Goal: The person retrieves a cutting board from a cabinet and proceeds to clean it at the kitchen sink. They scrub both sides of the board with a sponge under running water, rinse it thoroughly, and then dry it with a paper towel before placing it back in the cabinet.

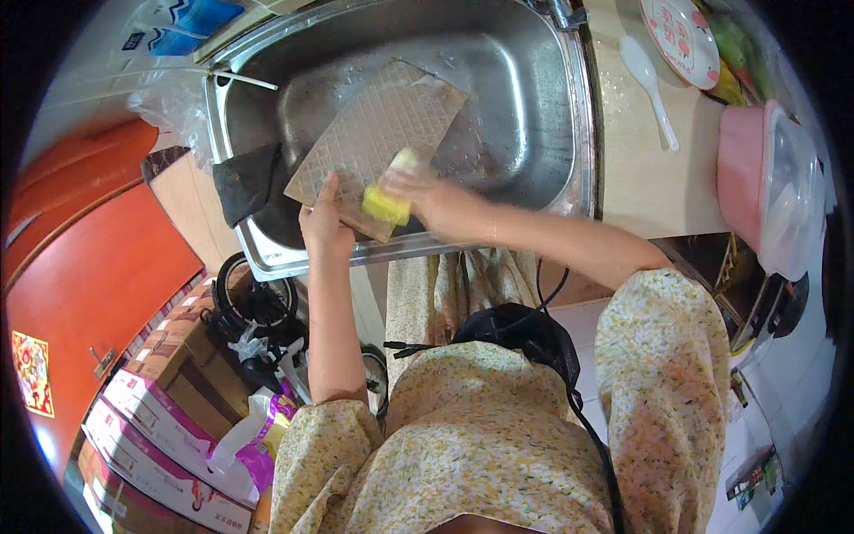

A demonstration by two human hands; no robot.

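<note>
A flat rectangular panel with a grid pattern (373, 127), wet and brownish, is held tilted over the stainless steel sink (540, 120). My left hand (325, 223) grips its near left edge, the thumb lying on the patterned face. In my right hand (434, 200) is a yellow sponge (387, 205), pressed on or close to the panel near its lower right corner; this hand is blurred. A whitish patch, perhaps foam or part of the sponge, shows by the fingers. Over the sink's left rim hangs a dark cloth (247, 183).
The faucet (567, 13) stands at the sink's far right corner. On the right counter lie a white plastic spoon (648, 87), a patterned plate (684, 40) and a pink container (740, 173) with a clear lid. Cardboard boxes (193, 347) are stacked on the floor at left.
</note>
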